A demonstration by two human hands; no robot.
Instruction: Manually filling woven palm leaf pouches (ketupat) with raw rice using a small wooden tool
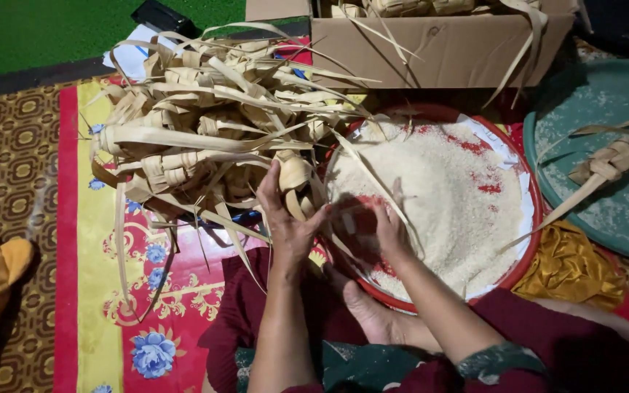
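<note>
My left hand (285, 218) grips a small woven palm-leaf pouch (295, 177) by its lower end, at the left rim of a round red tray (529, 240) heaped with white rice (438, 196). My right hand (387, 229) rests inside the tray at its near-left part, fingers bent down into the rice, close to the pouch. Long leaf strips trail from the pouch over the tray. Whether my right hand holds any rice is hidden.
A big pile of empty woven leaf pouches (205, 124) lies left of the tray on a red and yellow flowered cloth (147, 313). A cardboard box (438, 47) with more pouches stands behind. A green round tray (606, 182) at right holds one pouch (613, 160).
</note>
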